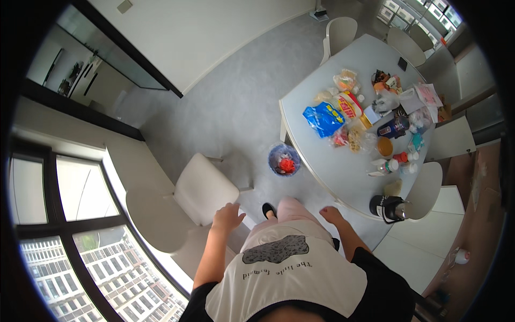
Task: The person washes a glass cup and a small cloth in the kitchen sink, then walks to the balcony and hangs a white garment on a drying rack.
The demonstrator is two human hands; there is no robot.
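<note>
My left hand (228,217) is held out over the floor near the seat of a white chair (207,187), fingers apart and nothing in it. My right hand (330,214) hangs beside my hip, near the edge of a light-topped table (322,161); its fingers look curled, and nothing shows in them. Between me and the table's corner stands a small blue-lined waste bin (284,160) with a red wrapper in it. On the table lie a blue plastic package (324,119), a yellow and red package (348,105) and an orange-lidded jar (384,147). A black flask (388,207) stands at the near edge.
Several more bottles, bags and papers crowd the table's right half, with a dark phone-like object (402,63) further back. Chairs surround the table, one white chair (341,34) at its far side. A white cabinet (418,245) is at the right, a large window (92,225) at the left.
</note>
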